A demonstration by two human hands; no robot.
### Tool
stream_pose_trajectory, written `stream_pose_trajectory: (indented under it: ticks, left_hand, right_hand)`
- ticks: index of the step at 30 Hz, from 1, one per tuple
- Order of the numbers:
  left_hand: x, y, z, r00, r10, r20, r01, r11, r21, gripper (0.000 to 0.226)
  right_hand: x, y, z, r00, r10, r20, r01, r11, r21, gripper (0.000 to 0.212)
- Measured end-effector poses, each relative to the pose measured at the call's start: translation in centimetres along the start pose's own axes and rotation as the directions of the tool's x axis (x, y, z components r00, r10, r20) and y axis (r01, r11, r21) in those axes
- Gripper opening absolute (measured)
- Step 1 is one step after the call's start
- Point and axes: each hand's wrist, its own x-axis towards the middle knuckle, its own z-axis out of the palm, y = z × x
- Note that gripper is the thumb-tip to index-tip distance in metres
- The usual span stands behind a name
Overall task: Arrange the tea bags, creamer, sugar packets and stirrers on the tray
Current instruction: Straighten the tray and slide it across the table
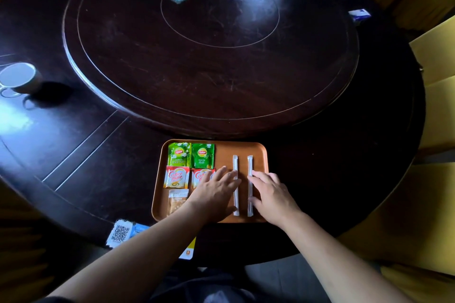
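An orange tray [258, 150] lies at the near edge of the dark round table. Two green tea bags [179, 154] [202, 156] sit side by side at its far left. Below them lie two red creamer packets [176, 177] [200, 176], the right one partly under my left hand [216, 194]. A brown sugar packet [176, 200] lies at the near left. Two wrapped white stirrers [235, 177] [250, 167] lie parallel on the right half. My left hand rests flat beside the left stirrer. My right hand [273, 197] lies flat, fingers touching the right stirrer.
A large lazy Susan [211, 39] fills the table's middle. A glass cup [18, 79] stands at the far left. A QR-code card [120, 232] and a yellow card [188, 251] lie at the near edge. Small packets [359, 15] lie far right, beside yellow chairs [435, 56].
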Motion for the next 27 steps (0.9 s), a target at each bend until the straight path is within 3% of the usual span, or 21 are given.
stream_pose_trajectory:
  ticks: [6,13,16,19,22,27]
  left_hand:
    - [-1.3,-1.1,-0.9,0.989,-0.035,-0.145,0.026,0.998,-0.062,0.070]
    - [-4.8,-6.3,-2.3,0.914,-0.324,-0.246,0.248,0.924,-0.292,0.057]
    - [-6.5,-9.3,-2.3,0.830,-0.510,-0.228,0.393,0.823,-0.409,0.058]
    - [-7.8,-11.5,-2.1,0.712,-0.686,-0.151,0.506,0.650,-0.567,0.054]
    - [-8.5,-12.8,-1.6,0.628,-0.777,-0.029,0.572,0.487,-0.661,0.051]
    - [-8.3,-13.1,-0.8,0.638,-0.764,0.102,0.560,0.369,-0.742,0.034]
  right_hand:
    - [-0.4,0.2,-0.3,1.000,0.002,-0.025,0.001,0.993,0.121,0.055]
    - [-0.5,0.4,-1.2,0.979,0.138,-0.152,-0.097,0.964,0.249,0.042]
    - [-0.2,0.6,-1.8,0.950,0.275,-0.150,-0.207,0.909,0.361,0.041]
    - [0.5,0.7,-2.1,0.903,0.412,-0.122,-0.321,0.836,0.445,0.042]
    - [1.0,0.8,-1.9,0.870,0.491,-0.050,-0.401,0.763,0.507,0.041]
    - [1.6,0.6,-1.0,0.806,0.591,-0.048,-0.483,0.701,0.525,0.031]
